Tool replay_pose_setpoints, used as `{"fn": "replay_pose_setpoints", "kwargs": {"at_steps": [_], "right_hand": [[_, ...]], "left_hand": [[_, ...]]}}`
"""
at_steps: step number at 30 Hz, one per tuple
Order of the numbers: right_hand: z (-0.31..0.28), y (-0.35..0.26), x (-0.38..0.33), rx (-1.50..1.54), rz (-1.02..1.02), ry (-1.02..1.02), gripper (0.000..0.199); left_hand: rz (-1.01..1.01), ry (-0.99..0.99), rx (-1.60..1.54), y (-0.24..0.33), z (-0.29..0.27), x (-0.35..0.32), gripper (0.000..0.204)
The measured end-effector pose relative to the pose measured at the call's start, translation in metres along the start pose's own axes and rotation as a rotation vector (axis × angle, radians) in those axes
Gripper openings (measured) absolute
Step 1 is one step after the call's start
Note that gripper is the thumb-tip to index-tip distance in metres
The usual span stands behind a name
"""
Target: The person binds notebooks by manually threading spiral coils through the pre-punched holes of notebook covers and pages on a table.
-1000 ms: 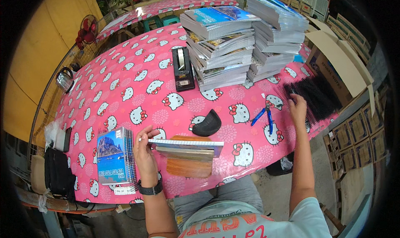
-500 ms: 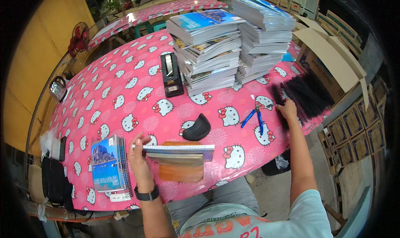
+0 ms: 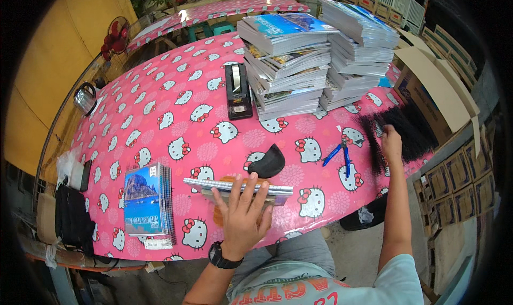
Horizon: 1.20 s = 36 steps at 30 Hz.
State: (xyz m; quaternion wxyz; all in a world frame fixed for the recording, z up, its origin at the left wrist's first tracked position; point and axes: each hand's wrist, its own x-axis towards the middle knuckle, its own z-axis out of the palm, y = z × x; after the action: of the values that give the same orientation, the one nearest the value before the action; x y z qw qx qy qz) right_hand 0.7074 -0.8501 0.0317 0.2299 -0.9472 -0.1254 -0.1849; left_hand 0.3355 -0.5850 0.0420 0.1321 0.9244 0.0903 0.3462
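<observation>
An unbound notebook point(image 3: 278, 189) stands on edge near the table's front, its white top edge marked with a row of small holes. My left hand point(image 3: 243, 214), with a black watch on its wrist, lies against it, fingers spread. Behind the notebook, a brown wooden board point(image 3: 219, 216) is mostly covered. My right hand point(image 3: 391, 145) is at the pile of black plastic binding coils point(image 3: 414, 131), its fingers curled around a coil and partly hidden. Blue-handled cutting pliers point(image 3: 339, 154) and a black curved pad point(image 3: 268, 163) lie between my hands.
Tall stacks of notebooks point(image 3: 291, 75) rise at the back, beside a black tape dispenser point(image 3: 238, 91). Finished spiral notebooks point(image 3: 144, 201) lie at the left. An open cardboard box point(image 3: 438, 96) borders the coils. Further off are a kettle point(image 3: 85, 98) and red fan point(image 3: 115, 37).
My left hand has moved from the notebook's left end to spread across its side. My right hand has shifted a little among the coils. The whole view has shifted slightly.
</observation>
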Motion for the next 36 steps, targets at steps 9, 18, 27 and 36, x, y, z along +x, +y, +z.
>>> {"fn": "replay_pose_setpoints", "kwargs": {"at_steps": [9,18,27,36], "right_hand": [[-0.105,-0.113,-0.087,0.777,-0.082,-0.127,0.041],[-0.072,-0.157,-0.167,1.162,-0.077,-0.756,0.042],[-0.062,-0.183,-0.168,0.904,-0.506,-0.552,0.026],[-0.051,-0.199,-0.161,0.979,-0.536,-0.515,0.021]], "left_hand": [[0.002,0.033,0.0,-0.002,0.007,-0.003,0.054],[-0.096,0.055,-0.052,0.035,0.0,0.036,0.055],[-0.016,0.029,0.123,0.029,0.021,0.036,0.052],[0.024,-0.057,-0.086,0.02,-0.001,0.039,0.044]]}}
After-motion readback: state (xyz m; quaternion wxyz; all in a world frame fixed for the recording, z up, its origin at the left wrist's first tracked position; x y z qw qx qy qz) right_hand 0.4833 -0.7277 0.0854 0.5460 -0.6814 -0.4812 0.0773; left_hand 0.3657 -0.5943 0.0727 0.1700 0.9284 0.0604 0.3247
